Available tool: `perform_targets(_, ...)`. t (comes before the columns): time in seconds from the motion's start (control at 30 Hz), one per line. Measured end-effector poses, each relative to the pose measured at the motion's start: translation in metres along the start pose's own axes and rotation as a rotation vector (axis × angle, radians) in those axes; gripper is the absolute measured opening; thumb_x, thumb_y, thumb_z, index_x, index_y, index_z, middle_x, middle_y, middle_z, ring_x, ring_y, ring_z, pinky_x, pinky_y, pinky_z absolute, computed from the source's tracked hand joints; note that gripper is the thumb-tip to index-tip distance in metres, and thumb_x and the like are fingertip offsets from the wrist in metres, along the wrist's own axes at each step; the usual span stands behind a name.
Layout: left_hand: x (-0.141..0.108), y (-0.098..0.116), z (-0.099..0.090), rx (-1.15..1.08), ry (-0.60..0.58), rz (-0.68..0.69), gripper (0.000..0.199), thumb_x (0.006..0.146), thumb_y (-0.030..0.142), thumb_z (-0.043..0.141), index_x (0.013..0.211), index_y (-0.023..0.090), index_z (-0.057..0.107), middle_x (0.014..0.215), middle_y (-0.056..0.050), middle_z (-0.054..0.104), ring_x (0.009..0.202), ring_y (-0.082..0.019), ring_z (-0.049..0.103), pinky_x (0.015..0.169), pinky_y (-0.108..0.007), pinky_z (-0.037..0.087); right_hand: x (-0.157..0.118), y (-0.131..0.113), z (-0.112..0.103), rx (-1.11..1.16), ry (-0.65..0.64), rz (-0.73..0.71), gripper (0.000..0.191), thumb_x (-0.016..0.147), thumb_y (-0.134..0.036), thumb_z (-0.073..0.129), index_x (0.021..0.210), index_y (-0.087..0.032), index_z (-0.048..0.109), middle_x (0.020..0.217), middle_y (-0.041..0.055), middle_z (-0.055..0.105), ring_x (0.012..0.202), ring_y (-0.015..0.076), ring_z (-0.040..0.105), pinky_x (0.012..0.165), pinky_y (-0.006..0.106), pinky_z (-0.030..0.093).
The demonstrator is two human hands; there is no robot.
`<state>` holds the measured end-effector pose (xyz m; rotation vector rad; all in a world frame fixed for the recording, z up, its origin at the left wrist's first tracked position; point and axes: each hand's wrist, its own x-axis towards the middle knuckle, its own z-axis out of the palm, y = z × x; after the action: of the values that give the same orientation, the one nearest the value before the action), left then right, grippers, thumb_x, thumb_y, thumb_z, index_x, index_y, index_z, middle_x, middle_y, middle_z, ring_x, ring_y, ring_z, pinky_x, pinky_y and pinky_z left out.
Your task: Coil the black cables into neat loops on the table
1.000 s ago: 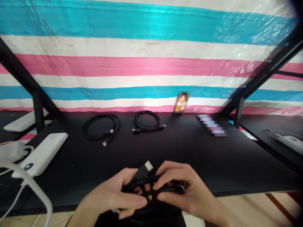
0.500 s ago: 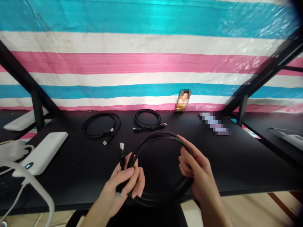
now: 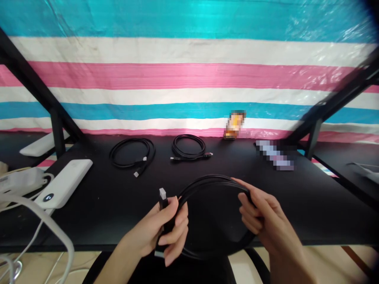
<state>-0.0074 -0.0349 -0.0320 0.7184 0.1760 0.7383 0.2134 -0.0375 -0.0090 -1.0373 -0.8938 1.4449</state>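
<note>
A coiled black cable (image 3: pixel 211 178) is held over the front edge of the desk, its loops spanning both hands. My left hand (image 3: pixel 168 227) is closed around the loops and the cable's end pieces. One plug with a pale cap (image 3: pixel 162 193) sticks up above the thumb, and another pale-tipped end shows below the fingers. My right hand (image 3: pixel 263 209) pinches the far side of the loops, fingers curled. Beyond the hands, two more coiled black cables lie on the desk: the left coil (image 3: pixel 111 157) and the smaller middle coil (image 3: pixel 189 158), both with their plugs showing.
On the black desk (image 3: pixel 310 209), a white power bank (image 3: pixel 69 183) lies at left, near a white adapter (image 3: pixel 22 181) and a thick white cord (image 3: pixel 56 225). A blurred-out upright card-like item (image 3: pixel 235 124) and a blurred flat strip (image 3: pixel 275 155) are at the back right. A striped sheet (image 3: pixel 189 75) hangs behind.
Both hands have shifted slightly right and down in view with the coil. My left fingers now wrap more tightly around the loops and plugs. The view has turned slightly left.
</note>
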Motion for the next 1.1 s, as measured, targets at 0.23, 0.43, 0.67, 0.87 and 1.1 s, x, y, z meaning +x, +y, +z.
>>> perform_targets(0.23,-0.002,0.0,0.004,0.051,0.11,-0.053,0.037,0.089,0.041,0.048,0.061,0.018,0.046,0.035,0.01,0.027,0.025,-0.006,0.035,0.027,-0.016,0.02,0.0,0.009,0.001,-0.122,0.018,0.044,0.034,0.072,-0.049,0.069,0.081,-0.017,0.064,0.049,-0.0107,0.017,0.039,0.0013,0.011,0.033,0.015,0.009)
perform_targets(0.43,0.003,-0.01,0.004,0.218,0.346,0.037,0.063,0.086,0.027,0.051,0.035,0.017,0.015,0.027,0.007,0.015,0.025,-0.001,0.03,0.036,-0.019,0.017,0.004,0.013,0.01,-0.195,0.088,-0.072,0.036,0.079,-0.049,0.061,0.065,-0.016,0.055,0.048,-0.0096,0.018,0.04,0.0031,0.014,0.035,0.018,0.013)
perform_targets(0.67,0.006,0.007,0.005,-0.083,0.472,0.18,0.058,0.075,0.024,0.055,0.037,0.02,0.012,0.027,0.007,0.011,0.025,-0.003,0.027,0.034,-0.02,0.02,0.0,0.014,0.016,0.006,-0.085,-0.062,0.034,0.084,-0.042,0.058,0.062,-0.018,0.048,0.048,-0.0071,0.03,0.046,0.0068,0.033,0.055,0.022,0.042)
perform_targets(0.87,0.033,-0.009,0.015,-0.324,0.859,0.427,0.048,0.079,0.023,0.047,0.036,0.021,0.027,0.031,0.005,0.025,0.035,-0.008,0.035,0.042,-0.022,0.033,-0.004,0.045,0.043,-0.138,-0.209,0.176,0.032,0.086,-0.046,0.053,0.074,-0.017,0.055,0.072,-0.0017,0.053,0.063,0.0077,0.053,0.059,0.018,0.045)
perform_targets(1.1,0.04,-0.017,-0.012,0.45,0.771,0.096,0.026,0.082,0.028,0.048,0.071,0.018,0.07,0.078,-0.002,0.065,0.082,-0.015,0.057,0.074,-0.023,0.041,0.031,0.022,0.024,-0.398,-0.214,0.143,0.037,0.084,-0.052,0.05,0.068,-0.018,0.049,0.035,-0.0077,0.043,0.026,0.0042,0.031,0.029,0.014,0.021)
